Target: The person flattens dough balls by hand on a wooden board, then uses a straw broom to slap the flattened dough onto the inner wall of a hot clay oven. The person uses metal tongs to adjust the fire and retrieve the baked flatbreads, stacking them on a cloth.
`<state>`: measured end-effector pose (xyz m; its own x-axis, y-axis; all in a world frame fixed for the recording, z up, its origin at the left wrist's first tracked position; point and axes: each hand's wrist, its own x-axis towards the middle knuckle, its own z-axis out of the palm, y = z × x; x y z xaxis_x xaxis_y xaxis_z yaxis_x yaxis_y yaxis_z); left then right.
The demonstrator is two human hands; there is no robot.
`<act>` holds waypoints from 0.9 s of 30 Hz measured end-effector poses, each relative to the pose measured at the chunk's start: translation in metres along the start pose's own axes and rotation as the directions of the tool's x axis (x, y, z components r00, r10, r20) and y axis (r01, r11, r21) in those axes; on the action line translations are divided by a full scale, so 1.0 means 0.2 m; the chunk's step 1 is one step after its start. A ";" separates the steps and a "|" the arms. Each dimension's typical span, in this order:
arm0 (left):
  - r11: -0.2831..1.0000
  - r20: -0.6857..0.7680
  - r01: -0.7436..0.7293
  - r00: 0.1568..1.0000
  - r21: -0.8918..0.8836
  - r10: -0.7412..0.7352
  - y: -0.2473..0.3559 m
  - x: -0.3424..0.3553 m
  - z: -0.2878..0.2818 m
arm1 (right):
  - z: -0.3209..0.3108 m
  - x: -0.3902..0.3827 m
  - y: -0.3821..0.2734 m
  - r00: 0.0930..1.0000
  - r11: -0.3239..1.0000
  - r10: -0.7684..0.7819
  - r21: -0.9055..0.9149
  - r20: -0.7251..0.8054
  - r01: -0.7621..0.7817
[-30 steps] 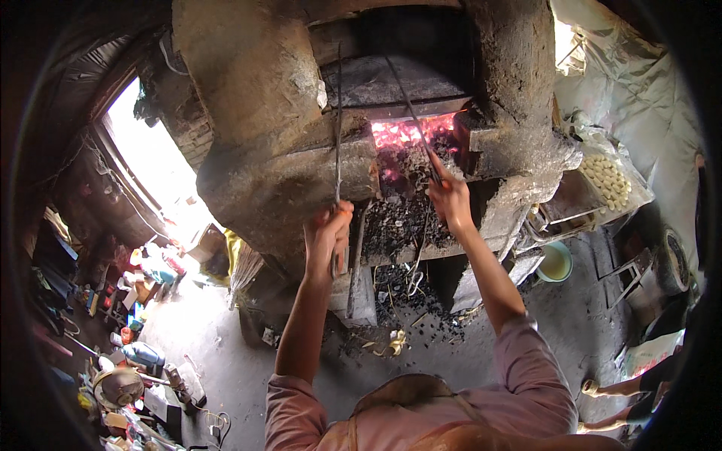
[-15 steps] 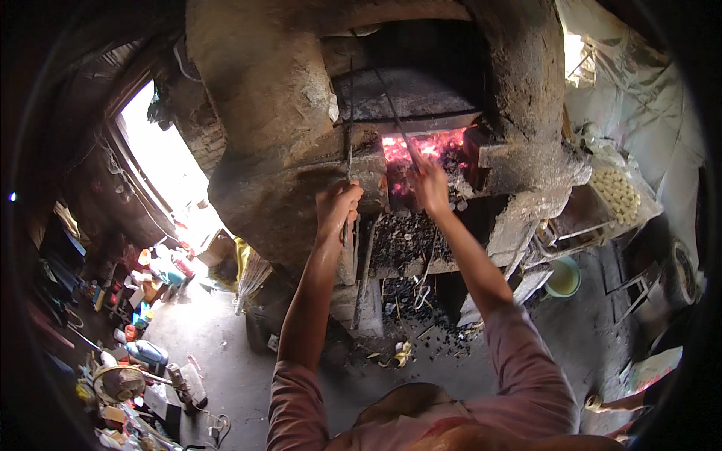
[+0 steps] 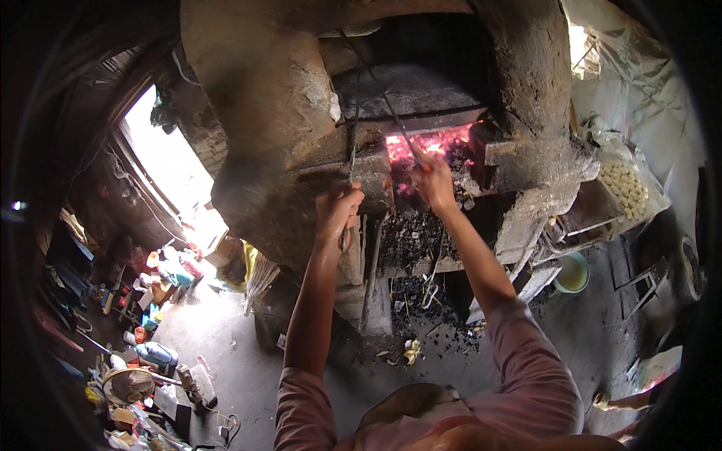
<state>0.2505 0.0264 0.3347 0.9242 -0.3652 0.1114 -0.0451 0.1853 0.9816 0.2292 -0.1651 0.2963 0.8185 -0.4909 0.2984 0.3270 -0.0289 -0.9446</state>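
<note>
My left hand (image 3: 340,209) is closed round a long thin dark metal rod (image 3: 353,146), held in front of the clay oven (image 3: 263,113). The rod's lower end shows beneath my fist, and its upper part reaches up to the oven mouth (image 3: 421,83). My right hand (image 3: 435,183) grips a second long dark rod (image 3: 392,109), which slants up and left across the opening. This hand is just in front of the glowing coals (image 3: 436,143). In the picture the two rods cross near the opening's left side; whether they touch I cannot tell.
Ash and charcoal (image 3: 410,240) lie below the fire. At right are a tray of pale dough pieces (image 3: 624,189) and a green-rimmed basin (image 3: 573,272). A straw broom (image 3: 261,279) leans at left, near a cluttered heap with a blue bottle (image 3: 158,353).
The far end of the right rod has swung left, and the left rod's upper end leans slightly right. Both hands keep their grips. The whole view has shifted a little.
</note>
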 end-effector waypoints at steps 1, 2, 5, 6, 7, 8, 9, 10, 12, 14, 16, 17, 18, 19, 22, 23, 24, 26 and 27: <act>1.000 0.024 -0.003 1.000 -0.002 0.003 0.00 0.00 0.00 | 0.03 0.06 -0.04 0.999 0.987 -0.032 0.159 -0.042 0.038; 1.000 0.012 -0.004 1.000 0.010 0.004 0.00 0.00 0.00 | 0.04 0.08 -0.07 0.999 0.988 -0.037 0.151 -0.010 0.038; 1.000 0.037 0.002 0.999 0.019 -0.002 0.01 0.01 0.00 | 0.03 0.01 -0.09 0.999 0.965 -0.040 0.261 0.018 0.034; 1.000 0.053 0.006 0.999 0.012 -0.007 0.01 0.01 0.00 | -0.01 -0.06 -0.07 0.999 0.968 -0.040 0.248 0.037 0.030; 1.000 0.050 0.014 0.999 0.011 -0.015 0.01 0.00 0.00 | -0.05 -0.13 -0.04 0.998 0.976 0.044 0.213 0.038 -0.051; 1.000 0.045 0.019 0.999 0.005 -0.020 0.01 0.00 0.01 | -0.08 -0.17 -0.01 0.995 0.962 0.012 0.270 0.097 -0.038; 0.999 0.039 0.032 0.999 0.007 -0.032 0.01 0.00 0.01 | -0.11 -0.20 0.03 0.991 0.950 0.085 0.293 0.102 -0.111; 0.999 0.021 0.031 0.999 -0.024 -0.031 0.02 0.00 0.01 | -0.12 -0.17 0.05 0.994 0.982 -0.062 0.183 0.086 0.046; 1.000 -0.002 0.024 1.000 -0.001 -0.024 0.02 -0.01 0.02 | -0.11 -0.04 0.08 0.994 0.986 -0.064 0.159 0.090 0.049; 1.000 -0.013 0.014 1.000 0.024 -0.014 0.01 -0.01 0.01 | -0.02 0.20 0.06 0.999 0.991 -0.015 0.131 0.034 0.010; 0.999 -0.001 0.029 1.000 0.025 -0.029 0.01 0.00 0.01 | 0.07 0.39 0.02 0.997 0.993 0.039 0.114 -0.060 -0.032; 1.000 0.013 0.014 1.000 0.022 -0.015 0.01 0.00 0.01 | 0.11 0.45 0.00 0.992 0.990 0.059 0.132 -0.110 -0.045; 0.999 0.026 0.033 0.999 -0.002 -0.033 0.01 0.01 0.00 | 0.12 0.44 -0.01 0.984 0.987 0.078 0.152 -0.158 -0.054; 0.999 0.041 0.047 0.998 -0.001 -0.047 0.01 0.01 0.00 | 0.12 0.42 -0.03 0.992 1.000 -0.001 0.027 -0.128 0.004; 0.996 0.025 0.053 0.998 -0.073 -0.051 0.01 0.02 -0.01 | 0.02 0.14 0.01 0.990 0.981 -0.142 0.137 0.009 0.139; 0.999 0.022 0.002 1.000 -0.045 -0.001 0.00 0.02 -0.01 | -0.03 0.05 0.03 0.978 0.953 -0.179 0.269 0.112 0.143; 0.999 0.018 -0.012 1.000 -0.040 0.012 0.00 0.02 -0.01 | -0.04 0.01 0.03 0.989 0.966 -0.100 0.248 0.112 0.070; 0.999 0.024 -0.006 1.000 -0.041 0.007 0.00 0.02 -0.01 | -0.06 0.00 0.04 0.993 0.963 -0.024 0.271 0.116 -0.008; 0.999 0.024 0.001 1.000 -0.049 0.000 0.00 0.02 -0.01 | -0.05 0.04 0.03 0.997 0.962 0.052 0.264 0.054 -0.064</act>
<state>0.2552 0.0273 0.3341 0.9148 -0.3870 0.1156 -0.0257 0.2298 0.9729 0.2336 -0.1785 0.2918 0.8587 -0.4438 0.2563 0.3868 0.2333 -0.8922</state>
